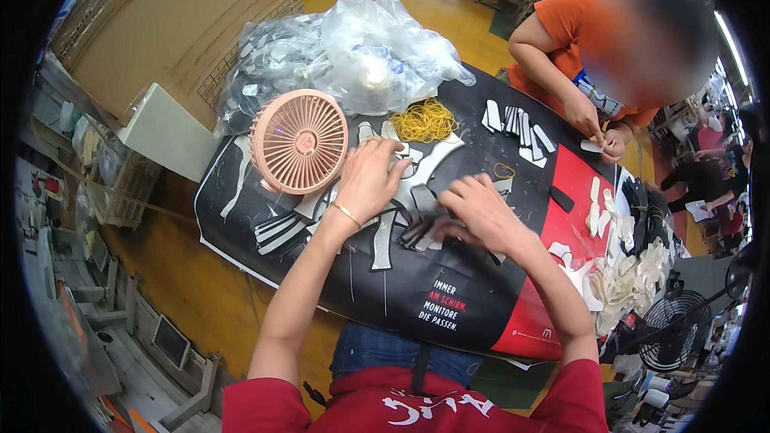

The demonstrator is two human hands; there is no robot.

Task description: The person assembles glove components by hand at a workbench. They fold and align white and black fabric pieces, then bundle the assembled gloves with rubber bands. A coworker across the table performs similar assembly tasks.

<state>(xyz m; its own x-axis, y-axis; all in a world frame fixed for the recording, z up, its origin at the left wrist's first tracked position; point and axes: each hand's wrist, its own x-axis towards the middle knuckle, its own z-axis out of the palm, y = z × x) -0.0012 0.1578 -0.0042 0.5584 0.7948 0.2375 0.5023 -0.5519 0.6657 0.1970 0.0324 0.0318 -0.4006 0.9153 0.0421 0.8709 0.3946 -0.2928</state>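
Clear plastic bags (361, 48) sit behind the pink fan (299, 141), stuffed with dark and pale cut pieces; bags are bunched, not tied as far as I can see. Loose pile of yellow rubber bands (423, 119) just right of the fan, touching the bags' front edge.

Work surface is a table (473, 305) covered in a black and red printed sheet. Yellow floor around it, a large cardboard sheet (160, 24) behind the fan. Far right of the fan, across the table, another person's hands (597, 132) work on small white strips (521, 124). Heap of pale cut pieces (634, 273) at the table's right edge, black floor fan (670, 329) beyond it.

Left hand (370, 176) rests just right of the fan, fingers bent and spread, pressing on grey and white shaped pieces (417, 172) lying flat on the table. Gold bracelet on that wrist. Right hand (477, 212) further right of the fan, fingers curled down onto a small stack of dark strips (421, 232); looks like a pinch on the top ones, but fingertips are hidden, so not certain.

Pieces are flat, thin, curved outlines, grey faces with white edges, overlapping each other between the fan and the right hand.
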